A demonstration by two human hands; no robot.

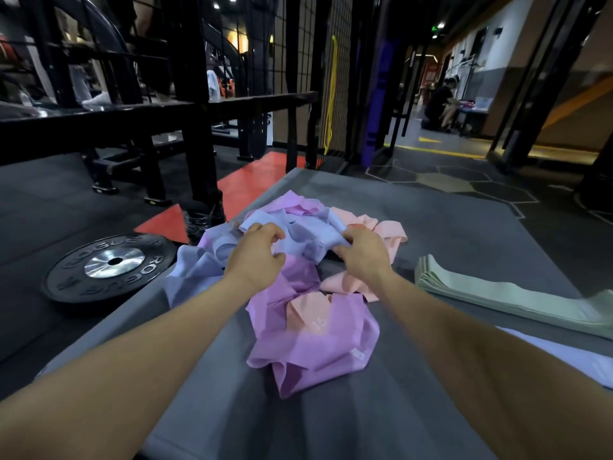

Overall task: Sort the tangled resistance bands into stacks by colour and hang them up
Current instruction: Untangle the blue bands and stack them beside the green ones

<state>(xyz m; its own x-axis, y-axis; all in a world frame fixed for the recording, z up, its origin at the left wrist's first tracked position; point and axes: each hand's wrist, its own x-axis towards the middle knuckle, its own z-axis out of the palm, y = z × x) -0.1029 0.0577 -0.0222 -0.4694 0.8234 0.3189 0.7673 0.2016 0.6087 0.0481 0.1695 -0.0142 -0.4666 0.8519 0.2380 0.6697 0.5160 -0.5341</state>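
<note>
A single view is given, taken from a wide-angle camera worn on the head and aimed forward and down. The grey table point(447, 227) is seen from close above, its length running away toward 12 o'clock. Both forearms are seen entering from the lower corners, at 7 and 5 o'clock. Straight lines are bent toward the edges by the lens. The gym floor point(481, 180) and a black rack point(195, 104) are taken in beyond, at 12 and 10 o'clock.

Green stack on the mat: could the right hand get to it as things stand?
Probably yes. The green stack lies flat on the grey mat just right of the right hand, bare mat between them. But that hand is pinching a lavender band and would have to let go first.
</note>
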